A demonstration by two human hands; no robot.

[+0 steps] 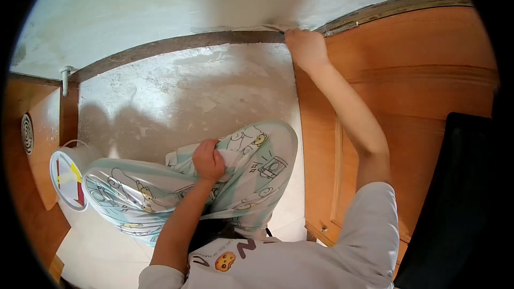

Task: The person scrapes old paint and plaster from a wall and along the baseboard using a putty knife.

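Observation:
My right hand (306, 49) is closed at the lower edge of the pale wall (160, 5), beside the top corner of the orange wooden door (407, 91). A thin dark tool tip (274, 29) shows just left of its fingers and touches the wall above the brown wooden strip (160, 48). The rest of that tool is hidden in the fist. My left hand (209, 159) rests on the patterned trousers (262, 166) near the knee, its fingers curled; whatever they may hold is hidden.
A white bucket (69, 176) with a coloured label stands left of my legs. A grey pipe (65, 80) rises at the left corner. Wooden panels with a round vent (27, 134) are at far left. A black object (455, 198) stands at right.

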